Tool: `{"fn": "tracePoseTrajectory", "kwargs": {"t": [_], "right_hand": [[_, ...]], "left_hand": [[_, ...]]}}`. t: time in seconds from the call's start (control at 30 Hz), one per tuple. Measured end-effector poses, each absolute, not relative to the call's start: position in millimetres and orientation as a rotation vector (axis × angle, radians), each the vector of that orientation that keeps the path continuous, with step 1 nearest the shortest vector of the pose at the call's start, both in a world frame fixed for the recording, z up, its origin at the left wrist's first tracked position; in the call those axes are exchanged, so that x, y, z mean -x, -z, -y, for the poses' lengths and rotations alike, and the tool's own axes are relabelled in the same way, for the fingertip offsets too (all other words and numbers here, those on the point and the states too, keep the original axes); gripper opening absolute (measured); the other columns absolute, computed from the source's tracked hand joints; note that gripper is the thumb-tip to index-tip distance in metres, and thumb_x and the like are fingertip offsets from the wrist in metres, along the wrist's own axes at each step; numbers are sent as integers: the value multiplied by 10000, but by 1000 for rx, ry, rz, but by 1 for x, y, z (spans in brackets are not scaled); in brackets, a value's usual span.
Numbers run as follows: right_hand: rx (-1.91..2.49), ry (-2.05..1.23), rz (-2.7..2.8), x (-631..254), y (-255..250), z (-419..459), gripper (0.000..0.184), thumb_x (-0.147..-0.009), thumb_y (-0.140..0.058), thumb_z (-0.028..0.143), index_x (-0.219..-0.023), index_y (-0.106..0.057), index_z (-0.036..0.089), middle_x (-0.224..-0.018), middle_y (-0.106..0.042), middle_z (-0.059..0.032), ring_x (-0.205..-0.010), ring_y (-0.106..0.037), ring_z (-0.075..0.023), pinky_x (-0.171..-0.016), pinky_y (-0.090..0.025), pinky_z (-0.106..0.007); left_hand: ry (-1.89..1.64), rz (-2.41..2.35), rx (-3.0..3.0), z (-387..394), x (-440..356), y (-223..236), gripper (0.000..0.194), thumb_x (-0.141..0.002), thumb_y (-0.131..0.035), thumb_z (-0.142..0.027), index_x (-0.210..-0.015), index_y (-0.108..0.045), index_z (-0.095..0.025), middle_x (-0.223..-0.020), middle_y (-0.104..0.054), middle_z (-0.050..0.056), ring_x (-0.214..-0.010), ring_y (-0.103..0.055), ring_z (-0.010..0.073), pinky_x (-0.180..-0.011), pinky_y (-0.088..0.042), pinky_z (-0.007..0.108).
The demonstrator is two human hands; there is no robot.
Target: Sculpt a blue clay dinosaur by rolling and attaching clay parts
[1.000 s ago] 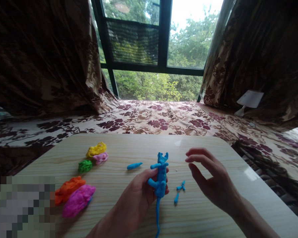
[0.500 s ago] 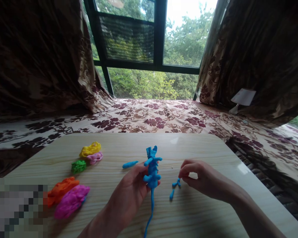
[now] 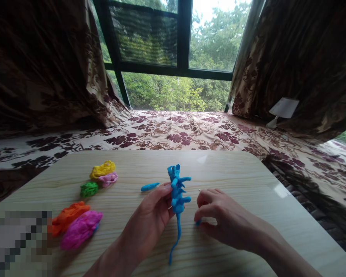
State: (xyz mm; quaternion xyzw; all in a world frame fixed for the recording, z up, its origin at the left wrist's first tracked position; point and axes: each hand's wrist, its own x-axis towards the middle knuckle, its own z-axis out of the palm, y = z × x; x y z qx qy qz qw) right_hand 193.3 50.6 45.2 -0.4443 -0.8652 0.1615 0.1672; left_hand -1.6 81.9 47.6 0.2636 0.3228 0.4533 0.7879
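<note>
A blue modelling-clay figure (image 3: pixel 177 196) has short stubby limbs, a row of spikes and a long thin tail. My left hand (image 3: pixel 150 215) grips it by the body, fingers behind and thumb at its side, with the tail hanging free toward me. To its right, my right hand (image 3: pixel 223 217) is low at the tabletop. Its thumb and fingertips close round a small blue clay piece (image 3: pixel 198 222), mostly covered by the fingers. Other small blue bits there are hidden by this hand. A blue clay roll (image 3: pixel 150 187) lies just beyond my left hand.
On the table (image 3: pixel 127 250) at left lie lumps of yellow clay (image 3: pixel 102 169), pale pink clay (image 3: pixel 108 179), green clay (image 3: pixel 89 189), orange clay (image 3: pixel 70 217) and magenta clay (image 3: pixel 81 230). A small lamp (image 3: pixel 284 107) stands on the floral-covered ledge (image 3: pixel 178 134) beyond, at right.
My right hand has moved left and toward me, from the cluster of small blue pieces to the single one nearer me. My left hand has turned the figure slightly, so its spikes show more.
</note>
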Motion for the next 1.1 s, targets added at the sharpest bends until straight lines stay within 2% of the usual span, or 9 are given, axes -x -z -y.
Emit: {"fn": "tracePoseTrajectory", "kwargs": {"t": [0.13,0.23,0.4,0.6,0.8,0.9,1.1], "right_hand": [[1251,-476,2448,-192,-43,-50,109,-726,-615,131,-736,-639,237,-829,-559,14,-793,-511,-130,-764,-376,-280],[1238,-547,2326,-193,-47,-50,118,-756,-585,132,-812,-622,229,-856,-580,8,-788,-529,-127,-722,-405,-259],[1184,-636,1958,-193,-60,-54,89,-810,-551,166,-869,-601,210,-763,-608,15,-703,-562,-112,-664,-452,-237],[997,-602,1706,-188,-65,-54,211,-811,-554,127,-986,-613,229,-941,-614,-28,-854,-584,-151,-713,-493,-267],[1024,-563,1619,-183,-68,-48,188,-781,-599,113,-926,-612,232,-849,-633,-3,-777,-608,-135,-670,-501,-245],[1023,-499,1684,-183,-71,-46,140,-784,-585,117,-888,-606,210,-876,-596,-24,-821,-585,-151,-699,-486,-270],[1079,-204,1810,-180,-70,-43,162,-737,-595,98,-863,-612,200,-1093,-487,-68,-1021,-504,-195,-840,-442,-323]], "left_hand": [[-976,-666,-566,-80,2,-47,131,-798,-545,-179,-863,-652,-137,-825,-626,36,-751,-580,125,-724,-501,274],[-980,-639,-580,-78,3,-48,144,-811,-536,-197,-894,-643,-148,-840,-619,34,-771,-572,124,-740,-490,277],[-1008,-623,-610,-80,3,-48,131,-822,-531,-212,-891,-628,-156,-875,-622,37,-794,-566,121,-730,-481,270],[-993,-635,-643,-81,1,-48,145,-820,-537,-194,-932,-621,-159,-941,-656,53,-890,-590,151,-828,-467,310],[-958,-652,-731,-79,-4,-45,191,-814,-550,-203,-981,-614,-135,-1022,-648,87,-964,-581,185,-953,-401,387],[-955,-672,-723,-78,-7,-43,161,-794,-578,-190,-937,-633,-141,-1013,-658,69,-1002,-573,186,-982,-384,366],[-1008,-690,-790,-76,-10,-43,146,-779,-599,-186,-916,-648,-174,-978,-675,36,-1001,-574,159,-977,-392,323]]}}
